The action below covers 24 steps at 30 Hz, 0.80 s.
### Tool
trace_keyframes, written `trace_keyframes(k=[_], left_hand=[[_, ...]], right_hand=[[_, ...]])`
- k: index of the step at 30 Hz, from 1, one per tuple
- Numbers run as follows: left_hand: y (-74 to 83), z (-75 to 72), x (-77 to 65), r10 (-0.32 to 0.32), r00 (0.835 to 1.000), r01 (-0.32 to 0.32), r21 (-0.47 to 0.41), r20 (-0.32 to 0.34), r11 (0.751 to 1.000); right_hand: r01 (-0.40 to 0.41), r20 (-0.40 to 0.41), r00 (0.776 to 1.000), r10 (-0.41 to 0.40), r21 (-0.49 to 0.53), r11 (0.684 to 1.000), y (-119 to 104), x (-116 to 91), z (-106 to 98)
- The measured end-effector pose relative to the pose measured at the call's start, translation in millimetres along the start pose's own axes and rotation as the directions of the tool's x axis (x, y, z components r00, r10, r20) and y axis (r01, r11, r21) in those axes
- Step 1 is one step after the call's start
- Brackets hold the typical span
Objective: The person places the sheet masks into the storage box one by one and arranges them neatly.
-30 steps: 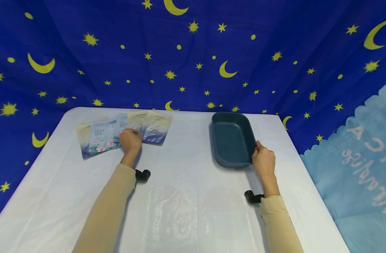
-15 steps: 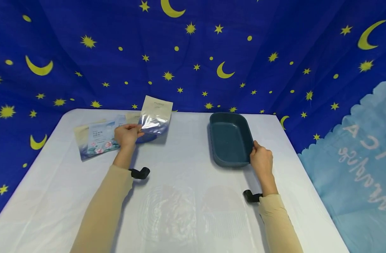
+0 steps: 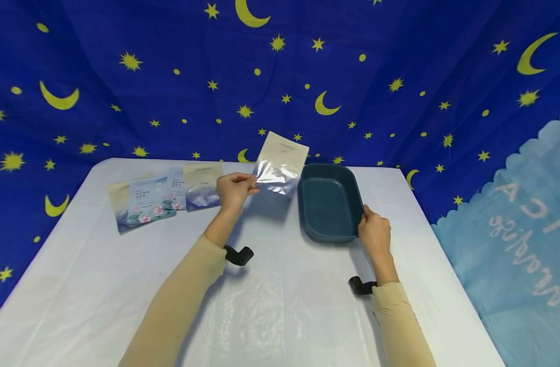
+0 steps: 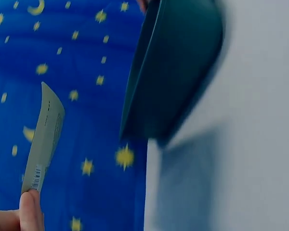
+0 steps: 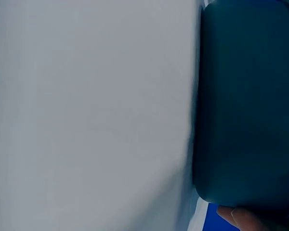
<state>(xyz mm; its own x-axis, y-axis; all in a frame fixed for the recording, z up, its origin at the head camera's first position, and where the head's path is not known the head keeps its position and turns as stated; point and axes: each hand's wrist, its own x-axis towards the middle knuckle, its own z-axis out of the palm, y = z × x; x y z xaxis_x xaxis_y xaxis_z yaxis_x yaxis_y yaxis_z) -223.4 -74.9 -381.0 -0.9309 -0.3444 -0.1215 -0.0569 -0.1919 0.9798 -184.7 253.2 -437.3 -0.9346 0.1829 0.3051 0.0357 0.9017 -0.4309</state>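
Observation:
My left hand [image 3: 234, 191] pinches a flat cream-and-blue sachet [image 3: 282, 163] by its lower left corner and holds it up above the table, just left of the dark teal bin [image 3: 332, 237]. A barcode shows on the back of that sachet [image 4: 45, 139] in the left wrist view. With fingers at the rim, my right hand [image 3: 375, 232] grips the bin's near right side. Inside, the part of the bin in view holds nothing. In the right wrist view the bin's wall [image 5: 245, 106] fills the right side, with fingertips [image 5: 243, 219] below it.
More sachets lie at the table's back left: a cream-and-blue one [image 3: 203, 191], light blue flowered ones [image 3: 147, 196] and another cream-and-blue one [image 3: 119, 204] partly beneath. A starry blue curtain [image 3: 192, 51] hangs behind the white table [image 3: 280, 285]; a pale blue cloth [image 3: 527, 244] hangs at right.
The left hand has lifted one cream-and-blue sachet off the group and carried it right, toward the bin. The right hand keeps its hold on the bin's rim.

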Motion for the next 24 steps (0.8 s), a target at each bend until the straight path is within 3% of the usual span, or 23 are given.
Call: trace_keyframes(k=[9, 14, 18, 21, 24], left_hand=[[-25.7, 56.3, -30.6, 0.046, 0.996, -0.054, 0.104, 0.073, 0.993], [-41.5, 73.1, -43.7, 0.059, 0.994, -0.073, 0.16, 0.09, 0.984], [-48.8, 81.8, -54.0, 0.062, 0.987, -0.092, 0.205, 0.147, 0.974], [-50.5, 85.4, -61.3, 0.03, 0.968, -0.093, 0.243, 0.25, 0.966], [-48.8, 85.7, -67.3, -0.047, 0.925, -0.078, 0.307, 0.378, 0.948]], right_hand=[[0.023, 0.002, 1.0, -0.023, 0.004, 1.0, -4.7, -1.7, 1.8], [0.031, 0.009, 0.999, -0.031, 0.0, 1.0, -7.1, -2.9, 2.9], [0.033, 0.01, 0.999, -0.033, -0.003, 0.999, -7.8, -3.1, 3.6], [0.041, 0.004, 0.999, -0.041, -0.01, 0.999, -7.7, -2.8, 4.1], [0.05, 0.001, 0.999, -0.05, -0.011, 0.999, -7.2, -2.9, 4.2]])
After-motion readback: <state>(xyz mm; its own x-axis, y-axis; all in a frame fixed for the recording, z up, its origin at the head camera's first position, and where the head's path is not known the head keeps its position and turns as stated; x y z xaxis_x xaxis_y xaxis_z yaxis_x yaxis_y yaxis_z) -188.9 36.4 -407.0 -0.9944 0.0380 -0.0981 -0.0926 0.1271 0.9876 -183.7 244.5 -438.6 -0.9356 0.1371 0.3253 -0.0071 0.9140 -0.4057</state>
